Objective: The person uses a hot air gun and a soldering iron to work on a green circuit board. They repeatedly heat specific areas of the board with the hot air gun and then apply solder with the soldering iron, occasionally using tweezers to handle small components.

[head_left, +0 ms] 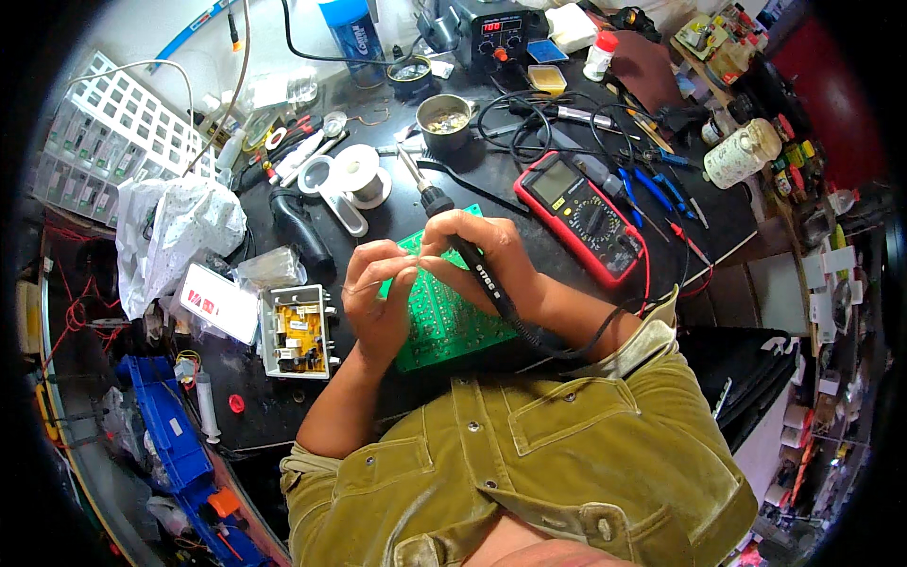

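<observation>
A green circuit board (pixel 452 326) lies on the black bench beneath both hands, its face dotted with solder points. My right hand (pixel 491 253) has the black handle of a soldering iron (pixel 430 194) lodged in it, the metal tip pointing away from me toward a small metal pot. The iron's cable trails back across my right forearm. My left hand (pixel 378 293) is closed over the board's left part, thumb and fingers pinched together. Both hands' fingertips meet above the board; whatever they pinch there is too small to make out.
A red multimeter (pixel 586 217) lies to the right, with blue-handled pliers (pixel 652 194) beyond. Solder spool (pixel 359 175), metal pot (pixel 444 123) and soldering station (pixel 501 42) stand farther back. Left are a white box of electronics (pixel 299 331), a plastic bag (pixel 175 231) and drawers (pixel 94 161).
</observation>
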The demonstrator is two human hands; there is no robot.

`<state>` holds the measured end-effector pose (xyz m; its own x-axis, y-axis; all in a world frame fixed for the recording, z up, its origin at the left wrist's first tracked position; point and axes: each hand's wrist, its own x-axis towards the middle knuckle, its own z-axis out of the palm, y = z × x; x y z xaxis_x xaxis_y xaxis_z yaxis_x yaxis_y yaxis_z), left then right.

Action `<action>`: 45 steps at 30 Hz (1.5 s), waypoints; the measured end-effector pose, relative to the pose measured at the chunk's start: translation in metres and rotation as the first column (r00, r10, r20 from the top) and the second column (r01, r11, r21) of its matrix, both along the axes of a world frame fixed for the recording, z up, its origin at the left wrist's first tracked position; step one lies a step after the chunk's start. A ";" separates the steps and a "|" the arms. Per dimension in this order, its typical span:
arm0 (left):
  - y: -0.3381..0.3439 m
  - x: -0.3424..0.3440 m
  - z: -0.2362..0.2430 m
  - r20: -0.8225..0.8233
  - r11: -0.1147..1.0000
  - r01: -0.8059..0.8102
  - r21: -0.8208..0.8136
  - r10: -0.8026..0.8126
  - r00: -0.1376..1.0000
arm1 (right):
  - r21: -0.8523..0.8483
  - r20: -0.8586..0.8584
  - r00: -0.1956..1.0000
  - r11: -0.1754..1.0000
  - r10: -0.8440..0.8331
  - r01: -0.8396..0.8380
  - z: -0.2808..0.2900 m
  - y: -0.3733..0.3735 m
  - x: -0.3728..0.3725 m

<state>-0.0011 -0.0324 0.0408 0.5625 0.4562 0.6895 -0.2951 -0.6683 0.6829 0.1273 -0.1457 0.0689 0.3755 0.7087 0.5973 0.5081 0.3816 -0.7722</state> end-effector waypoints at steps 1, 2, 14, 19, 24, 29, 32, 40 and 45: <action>-0.001 0.000 0.001 -0.009 1.000 0.005 -0.007 -0.005 1.000 | -0.001 0.035 0.999 1.000 -0.009 0.009 0.001 -0.001 0.001; 0.000 -0.002 -0.001 -0.024 1.000 0.006 -0.028 -0.007 1.000 | -0.005 0.005 1.000 1.000 -0.009 0.009 0.001 -0.002 0.001; -0.004 -0.004 -0.002 0.128 0.823 0.293 -0.487 -0.265 0.956 | -0.003 -0.115 0.983 0.990 -0.141 0.142 0.019 -0.023 0.011; 0.004 -0.005 -0.011 0.278 0.704 0.323 -0.633 -0.182 0.943 | -0.049 -0.141 0.972 0.982 -0.188 0.183 0.038 -0.043 0.049; 0.000 -0.001 -0.013 0.126 0.767 0.273 -0.581 -0.247 0.961 | -0.055 -0.334 0.907 0.966 -0.257 0.253 0.070 -0.066 0.143; 0.002 0.004 -0.026 0.026 0.785 0.234 -0.573 -0.268 0.963 | -0.052 -0.265 0.852 0.889 -0.452 0.455 0.049 -0.064 0.250; 0.003 0.002 -0.024 -0.010 0.783 0.198 -0.590 -0.252 0.968 | -0.031 -0.154 0.808 0.820 -0.569 0.571 0.033 -0.042 0.270; 0.008 0.001 -0.027 -0.061 0.806 0.188 -0.562 -0.266 0.962 | -0.207 0.070 0.675 0.651 -0.734 0.730 -0.023 -0.004 0.322; 0.007 0.003 -0.028 -0.077 0.816 0.186 -0.547 -0.270 0.960 | -0.247 0.088 0.686 0.652 -0.722 0.717 -0.035 0.007 0.337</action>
